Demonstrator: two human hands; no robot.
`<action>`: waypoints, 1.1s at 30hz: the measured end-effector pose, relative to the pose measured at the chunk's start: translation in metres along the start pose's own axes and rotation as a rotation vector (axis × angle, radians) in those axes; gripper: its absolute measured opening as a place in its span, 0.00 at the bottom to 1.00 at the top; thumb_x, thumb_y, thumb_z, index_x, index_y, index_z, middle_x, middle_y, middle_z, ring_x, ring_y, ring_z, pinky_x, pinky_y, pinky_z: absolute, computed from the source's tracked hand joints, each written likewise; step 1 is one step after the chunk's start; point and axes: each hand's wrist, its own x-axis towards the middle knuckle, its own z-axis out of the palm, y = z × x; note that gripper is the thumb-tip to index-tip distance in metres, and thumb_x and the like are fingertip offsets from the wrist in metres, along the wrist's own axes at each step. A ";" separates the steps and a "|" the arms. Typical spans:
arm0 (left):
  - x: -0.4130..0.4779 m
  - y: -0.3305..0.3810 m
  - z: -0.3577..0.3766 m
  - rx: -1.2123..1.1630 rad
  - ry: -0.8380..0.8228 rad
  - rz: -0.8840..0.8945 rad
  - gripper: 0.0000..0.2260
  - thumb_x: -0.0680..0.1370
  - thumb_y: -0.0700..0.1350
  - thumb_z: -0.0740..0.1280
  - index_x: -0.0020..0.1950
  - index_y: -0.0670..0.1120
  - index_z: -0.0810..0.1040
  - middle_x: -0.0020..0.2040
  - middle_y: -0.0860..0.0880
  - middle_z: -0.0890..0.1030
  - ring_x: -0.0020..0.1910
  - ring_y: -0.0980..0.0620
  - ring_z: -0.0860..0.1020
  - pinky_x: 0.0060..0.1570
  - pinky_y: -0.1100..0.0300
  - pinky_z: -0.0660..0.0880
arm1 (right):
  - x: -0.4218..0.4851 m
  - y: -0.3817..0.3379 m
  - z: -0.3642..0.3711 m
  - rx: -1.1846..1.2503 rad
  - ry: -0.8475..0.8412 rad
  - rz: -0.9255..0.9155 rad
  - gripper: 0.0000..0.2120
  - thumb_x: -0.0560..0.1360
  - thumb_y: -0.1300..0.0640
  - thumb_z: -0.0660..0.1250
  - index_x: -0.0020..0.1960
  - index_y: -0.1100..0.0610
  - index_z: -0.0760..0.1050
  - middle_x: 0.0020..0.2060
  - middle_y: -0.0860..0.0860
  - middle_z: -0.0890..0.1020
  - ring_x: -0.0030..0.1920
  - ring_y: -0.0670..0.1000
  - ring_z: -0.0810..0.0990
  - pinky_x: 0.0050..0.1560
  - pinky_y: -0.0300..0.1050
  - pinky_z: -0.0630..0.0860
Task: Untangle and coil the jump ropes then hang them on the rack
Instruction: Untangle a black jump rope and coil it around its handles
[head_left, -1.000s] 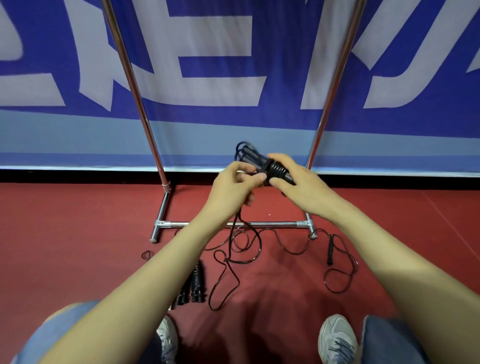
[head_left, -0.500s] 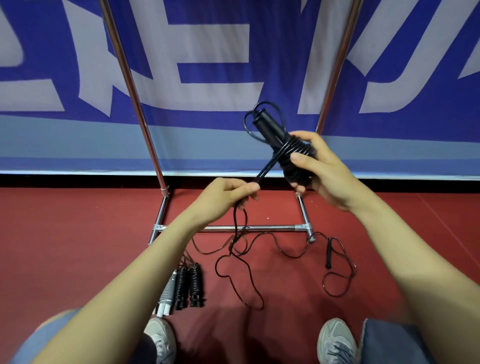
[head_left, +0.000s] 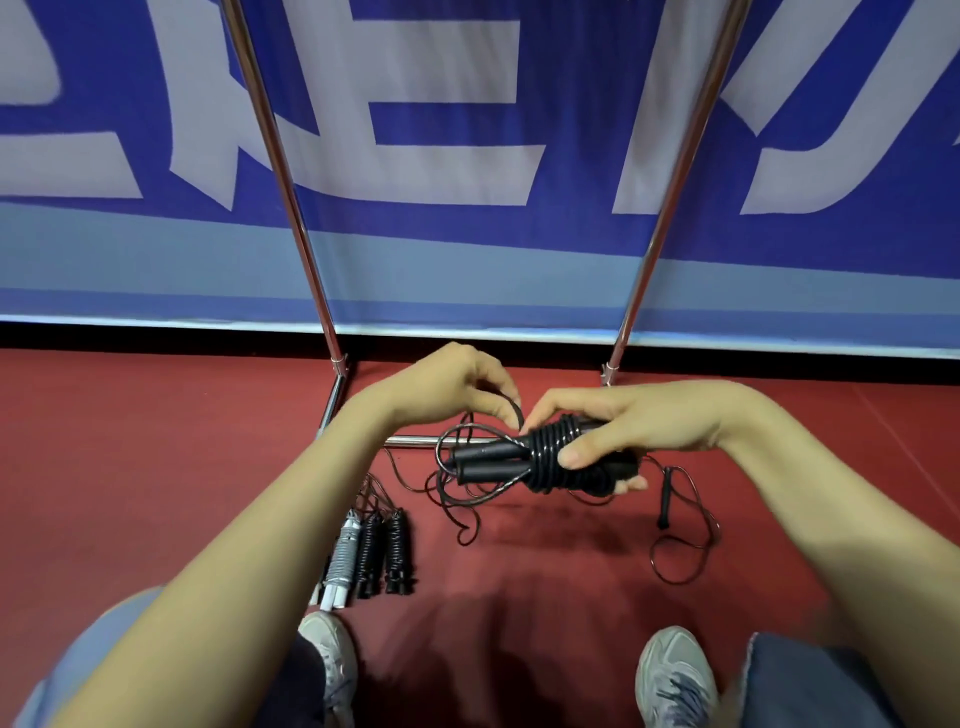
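Observation:
A black jump rope (head_left: 498, 460) has its cord wound round its two handles into a bundle. My right hand (head_left: 618, 434) grips that bundle, with the handles pointing left. My left hand (head_left: 457, 387) pinches the loose black cord just left of the wraps. The free end of the cord hangs in loops down to the red floor. Three coiled ropes (head_left: 371, 553), one white and two black, lie side by side on the floor at the left. Another loose black rope (head_left: 667, 499) lies uncoiled on the floor at the right. The chrome rack (head_left: 332, 405) stands in front of me.
A blue and white banner (head_left: 467, 156) covers the wall behind the rack's two slanted uprights. The rack's bottom bar (head_left: 415, 441) lies on the red floor. My two grey shoes (head_left: 675, 675) and blue trouser legs are at the bottom edge.
My right hand has lowered the bundle and turned it level, handles now pointing left. My left hand moved up beside it with the cord; more cord is wrapped round the handles.

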 end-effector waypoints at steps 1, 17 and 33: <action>0.002 0.001 0.003 0.027 0.003 -0.002 0.05 0.69 0.44 0.76 0.43 0.47 0.85 0.40 0.57 0.81 0.41 0.60 0.77 0.46 0.67 0.72 | 0.004 0.001 0.002 -0.022 0.000 0.038 0.18 0.76 0.56 0.68 0.64 0.51 0.68 0.35 0.54 0.79 0.31 0.53 0.75 0.29 0.42 0.72; 0.001 0.035 0.019 -0.193 0.492 -0.086 0.12 0.80 0.43 0.65 0.62 0.45 0.80 0.45 0.52 0.84 0.37 0.57 0.76 0.33 0.76 0.65 | 0.023 0.006 -0.003 -0.486 0.789 -0.078 0.28 0.80 0.51 0.61 0.76 0.38 0.54 0.50 0.47 0.76 0.42 0.48 0.77 0.50 0.45 0.76; -0.008 0.045 0.013 -0.583 0.664 -0.080 0.06 0.77 0.40 0.68 0.44 0.46 0.83 0.30 0.58 0.78 0.29 0.65 0.73 0.35 0.74 0.67 | 0.022 0.011 -0.013 -0.631 0.973 -0.113 0.27 0.79 0.50 0.61 0.75 0.37 0.56 0.63 0.48 0.72 0.58 0.53 0.76 0.58 0.55 0.74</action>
